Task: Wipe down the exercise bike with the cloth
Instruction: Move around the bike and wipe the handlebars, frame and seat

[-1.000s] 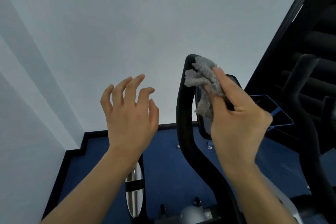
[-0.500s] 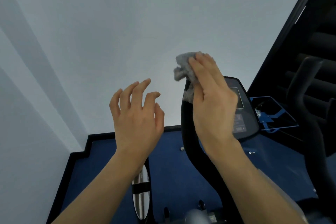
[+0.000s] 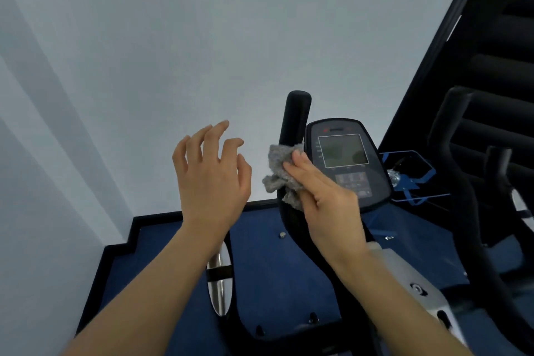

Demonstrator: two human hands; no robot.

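Observation:
The exercise bike's black upright handlebar rises in the middle of the view, with its console and grey screen just to the right. My right hand grips a crumpled grey cloth and presses it against the handlebar, partway down the bar and level with the console. My left hand hovers to the left of the bar with its fingers spread and curled, holding nothing. The bar's lower part curves down behind my right wrist.
A chrome-and-black bar stands below my left wrist. Blue floor mat with a black border lies beneath. Another black handlebar and a dark machine frame fill the right side. A pale wall is ahead and to the left.
My right hand slid the cloth from the top of the handlebar down to its middle, uncovering the bar's tip. The console screen has come fully into sight. My left hand stayed open.

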